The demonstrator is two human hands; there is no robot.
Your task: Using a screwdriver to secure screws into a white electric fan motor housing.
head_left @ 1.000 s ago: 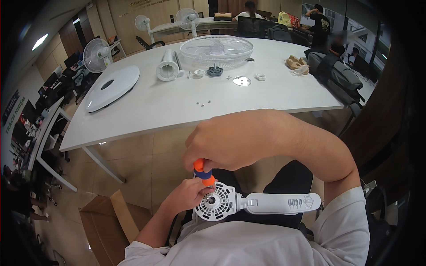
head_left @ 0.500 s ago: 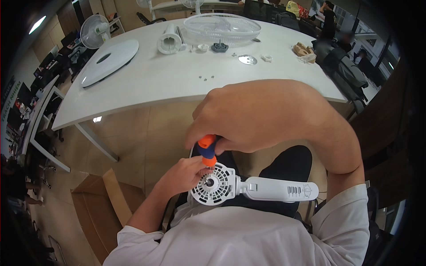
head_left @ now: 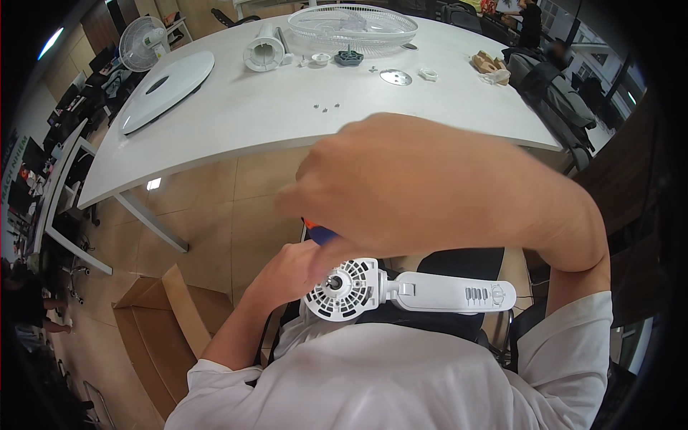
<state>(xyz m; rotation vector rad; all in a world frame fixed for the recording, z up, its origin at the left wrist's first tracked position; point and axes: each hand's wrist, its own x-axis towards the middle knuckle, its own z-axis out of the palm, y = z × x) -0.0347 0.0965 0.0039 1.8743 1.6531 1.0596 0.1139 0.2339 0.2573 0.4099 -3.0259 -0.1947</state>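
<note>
A white fan motor housing with a slotted round face (head_left: 342, 304) and a metal shaft lies across my lap. Its white neck (head_left: 448, 292), with a row of buttons, points to the right. My left hand (head_left: 283, 276) is closed on the housing's upper left rim; some of its fingertips are hidden. Above it, my right hand (head_left: 387, 190) grips an orange and dark blue screwdriver (head_left: 321, 233), smeared a little by motion. Most of the handle and the tip are hidden behind that hand.
On the white table (head_left: 236, 118) are a fan base plate (head_left: 168, 93), a white tube (head_left: 265, 51), a fan grille (head_left: 351, 32), a dark knob-like part (head_left: 349, 59) and several small screws (head_left: 326, 108). An open cardboard box (head_left: 161, 337) stands on the floor at left.
My right hand has turned and shifted slightly left, now covering more of the screwdriver, whose handle leans further over. The housing sits slightly higher in view. My left hand stays at the rim.
</note>
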